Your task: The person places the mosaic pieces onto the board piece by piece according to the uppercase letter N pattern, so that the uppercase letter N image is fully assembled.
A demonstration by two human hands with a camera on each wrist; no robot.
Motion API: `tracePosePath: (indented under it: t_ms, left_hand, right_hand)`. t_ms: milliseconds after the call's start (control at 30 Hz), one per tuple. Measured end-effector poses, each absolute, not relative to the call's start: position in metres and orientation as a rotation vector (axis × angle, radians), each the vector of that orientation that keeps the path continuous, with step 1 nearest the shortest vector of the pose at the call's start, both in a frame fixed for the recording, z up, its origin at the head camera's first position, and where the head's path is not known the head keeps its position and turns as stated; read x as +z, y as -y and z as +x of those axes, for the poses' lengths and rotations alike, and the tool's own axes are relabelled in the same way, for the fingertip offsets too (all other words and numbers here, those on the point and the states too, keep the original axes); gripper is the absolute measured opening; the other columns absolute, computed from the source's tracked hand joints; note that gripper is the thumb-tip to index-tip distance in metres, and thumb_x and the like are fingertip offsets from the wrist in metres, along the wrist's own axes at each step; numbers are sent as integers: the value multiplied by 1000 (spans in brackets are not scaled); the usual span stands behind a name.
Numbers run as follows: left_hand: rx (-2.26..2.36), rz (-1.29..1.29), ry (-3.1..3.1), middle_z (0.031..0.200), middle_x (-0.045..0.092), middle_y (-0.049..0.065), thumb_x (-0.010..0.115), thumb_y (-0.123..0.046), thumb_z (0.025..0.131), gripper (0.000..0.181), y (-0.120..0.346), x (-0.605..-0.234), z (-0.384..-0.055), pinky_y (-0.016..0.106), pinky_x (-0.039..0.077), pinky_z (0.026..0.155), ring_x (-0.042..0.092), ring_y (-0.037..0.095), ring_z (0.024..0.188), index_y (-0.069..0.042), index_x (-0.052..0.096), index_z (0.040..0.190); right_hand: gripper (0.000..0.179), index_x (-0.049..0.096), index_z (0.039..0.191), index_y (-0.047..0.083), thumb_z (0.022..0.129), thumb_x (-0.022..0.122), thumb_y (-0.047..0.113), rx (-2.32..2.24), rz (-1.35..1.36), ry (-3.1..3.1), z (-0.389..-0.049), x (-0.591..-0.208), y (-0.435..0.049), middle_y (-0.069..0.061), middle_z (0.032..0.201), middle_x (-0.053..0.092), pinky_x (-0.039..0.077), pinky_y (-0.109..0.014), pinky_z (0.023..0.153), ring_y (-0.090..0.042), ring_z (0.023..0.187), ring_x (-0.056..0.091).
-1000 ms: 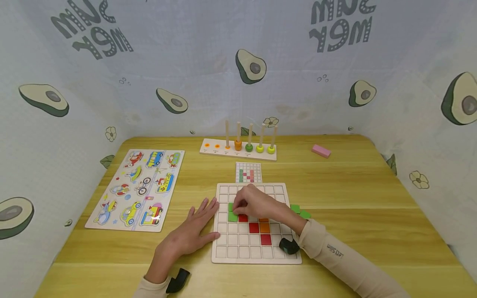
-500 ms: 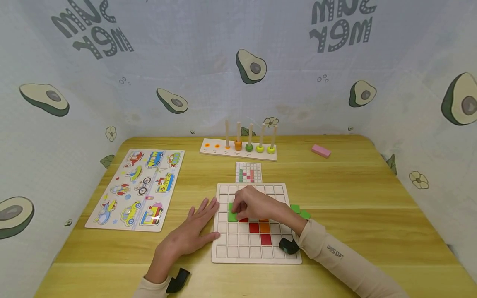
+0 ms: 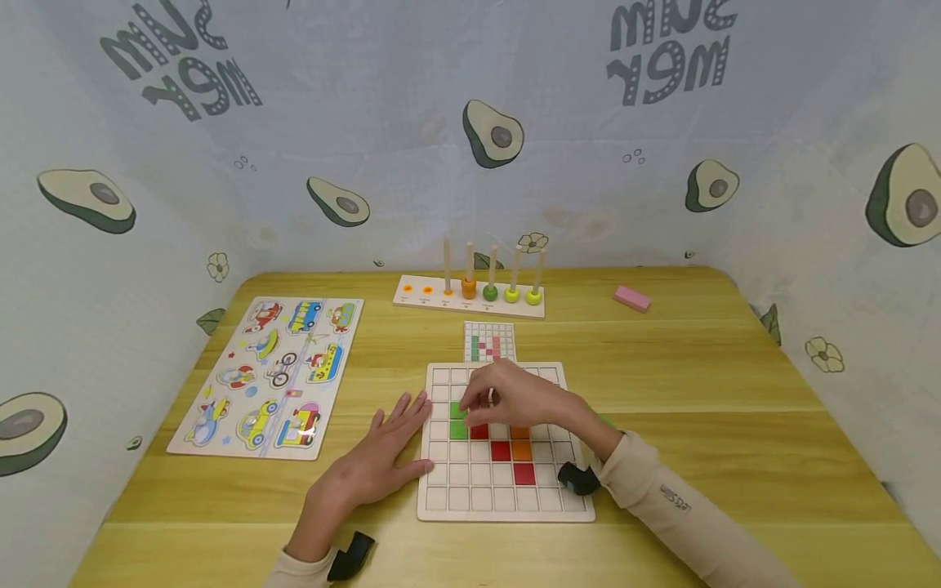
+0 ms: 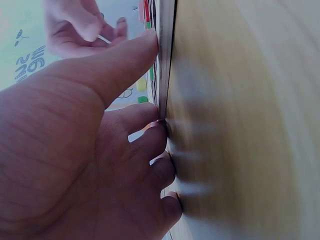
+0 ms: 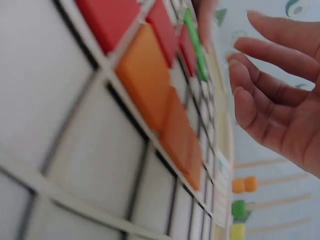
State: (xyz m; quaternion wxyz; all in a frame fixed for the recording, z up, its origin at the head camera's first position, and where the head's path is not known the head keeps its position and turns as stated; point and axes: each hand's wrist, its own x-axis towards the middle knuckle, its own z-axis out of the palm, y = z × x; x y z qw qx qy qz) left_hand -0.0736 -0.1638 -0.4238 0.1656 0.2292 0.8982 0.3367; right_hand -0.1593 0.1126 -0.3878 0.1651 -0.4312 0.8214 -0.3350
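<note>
A wooden grid board (image 3: 459, 496) lies flat before me. Two green tiles (image 3: 458, 429) sit one above the other in its left part, with red tiles (image 3: 501, 451) on a slant and orange tiles (image 3: 522, 451) to their right. Over the green tiles hovers my right hand (image 3: 510, 396), fingers loosely bent and thumb apart. In the right wrist view this hand (image 5: 285, 95) holds nothing and is raised off the board. My left hand (image 3: 378, 457) lies on the table with fingers spread, its fingertips and thumb tip touching the board's left edge.
A small pattern card (image 3: 488, 340) lies behind the board, and behind it a peg stand (image 3: 469, 306) with coloured beads. To the left is a vehicle puzzle (image 3: 334, 412). A pink block (image 3: 632, 299) rests back right. A green tile (image 3: 607, 421) shows past the right forearm.
My right hand has lifted from the green tiles and drifted slightly right, its fingers and thumb parting. Its forearm now covers more of the loose green tiles. The left hand stays put.
</note>
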Motion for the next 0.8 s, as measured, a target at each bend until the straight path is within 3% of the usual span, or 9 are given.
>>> tracePosePath:
  t_ms: [300,567,800]
  left_hand:
    - [941,643,-2562,180,19,11,69,-30,107,79,162,-427,-74,65,3,133,6,37,167,-4,29,170]
    - [966,647,-2556,180,19,13,70,-29,107,79,163,-425,-72,66,3,132,7,39,167,-4,30,170]
    - [962,646,-2561,180,19,12,70,-30,107,79,163,-424,-72,65,3,133,7,39,167,-4,30,170]
  right_hand:
    - [26,79,121,3,101,79,20,-1021,-1163,-2291,-165,-362,-164,3,103,76,63,-32,82,-12,89,66]
    - [26,78,122,3,97,82,11,-1108,-1142,-2332,-167,-355,-213,-15,107,77,64,-30,80,-14,88,69]
    - [31,76,123,0,94,84,9,-1097,-1097,-2350,-170,-354,-242,-18,106,74,63,-29,77,-16,86,68]
